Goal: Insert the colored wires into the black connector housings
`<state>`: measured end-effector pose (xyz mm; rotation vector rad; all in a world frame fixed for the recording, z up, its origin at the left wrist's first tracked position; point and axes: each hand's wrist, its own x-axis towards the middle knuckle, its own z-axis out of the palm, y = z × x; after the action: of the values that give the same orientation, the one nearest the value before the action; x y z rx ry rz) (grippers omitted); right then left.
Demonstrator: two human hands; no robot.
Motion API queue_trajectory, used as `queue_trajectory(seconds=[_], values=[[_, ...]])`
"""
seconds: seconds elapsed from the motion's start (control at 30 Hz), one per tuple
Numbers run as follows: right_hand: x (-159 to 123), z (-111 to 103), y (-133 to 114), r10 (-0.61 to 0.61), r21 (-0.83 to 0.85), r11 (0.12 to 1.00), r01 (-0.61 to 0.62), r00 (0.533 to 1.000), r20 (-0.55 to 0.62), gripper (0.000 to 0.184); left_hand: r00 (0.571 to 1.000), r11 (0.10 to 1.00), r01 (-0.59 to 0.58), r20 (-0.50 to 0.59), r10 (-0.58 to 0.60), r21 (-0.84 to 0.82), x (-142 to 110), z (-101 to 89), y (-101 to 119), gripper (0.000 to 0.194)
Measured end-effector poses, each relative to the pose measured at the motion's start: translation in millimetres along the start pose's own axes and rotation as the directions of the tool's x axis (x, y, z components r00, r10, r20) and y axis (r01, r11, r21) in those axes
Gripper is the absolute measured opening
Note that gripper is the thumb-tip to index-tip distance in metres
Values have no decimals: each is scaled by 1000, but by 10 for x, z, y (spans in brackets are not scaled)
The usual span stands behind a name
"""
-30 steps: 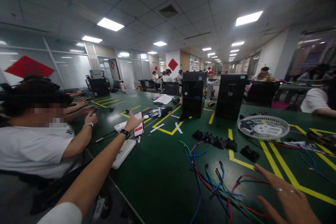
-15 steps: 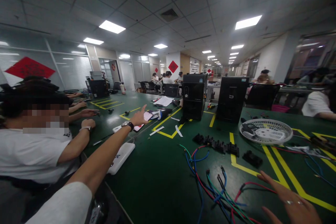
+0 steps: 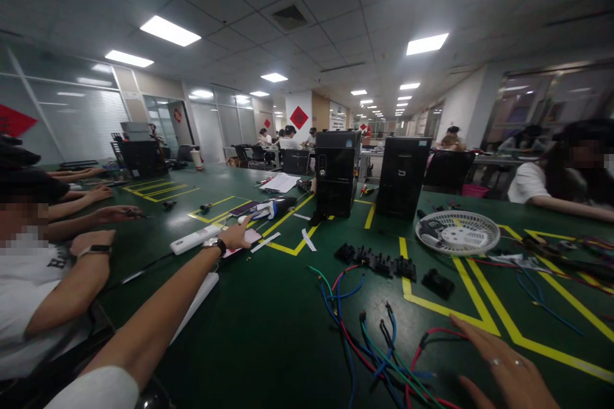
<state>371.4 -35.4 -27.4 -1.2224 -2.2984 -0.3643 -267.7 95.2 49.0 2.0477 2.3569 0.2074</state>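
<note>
My left hand (image 3: 240, 234) reaches far forward over the green table, index finger stretched out. It is over a pinkish, phone-like flat item (image 3: 250, 240), and whether the fingers touch it I cannot tell. A white power strip (image 3: 194, 239) lies just left of the wrist, and a white flat box (image 3: 197, 300) is partly hidden under the forearm. My right hand (image 3: 508, 358) hovers low at the right, fingers spread, holding nothing. Beside it lies a tangle of red, blue and green wires (image 3: 378, 358). Black connector blocks (image 3: 384, 262) sit beyond the wires, with a single block (image 3: 437, 282) apart.
Two black computer towers (image 3: 336, 172) stand on the green table (image 3: 268, 332) beyond the blocks. A white round basket-like grille (image 3: 458, 243) with dark parts lies at the right. Yellow tape marks the surface. A co-worker's arms (image 3: 91, 255) rest at the left; another person sits far right.
My left hand has come lower, from a raised pointing pose to the phone-like item. The view has turned to the right. My right hand stays spread near the wires.
</note>
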Motion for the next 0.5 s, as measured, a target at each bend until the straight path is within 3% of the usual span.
queue_trajectory(seconds=[0.27,0.37,0.5], values=[[-40,8,-22,-34,-2,999,34,997,66,66,998,997,-56,-27,55,-50,10,43,168,81],[-43,47,2,-29,12,1000,29,997,67,67,992,991,-111,-69,106,-78,20,105,428,63],[-34,38,-28,-29,26,999,27,996,82,66,985,974,-168,-1,170,-151,44,289,943,56]])
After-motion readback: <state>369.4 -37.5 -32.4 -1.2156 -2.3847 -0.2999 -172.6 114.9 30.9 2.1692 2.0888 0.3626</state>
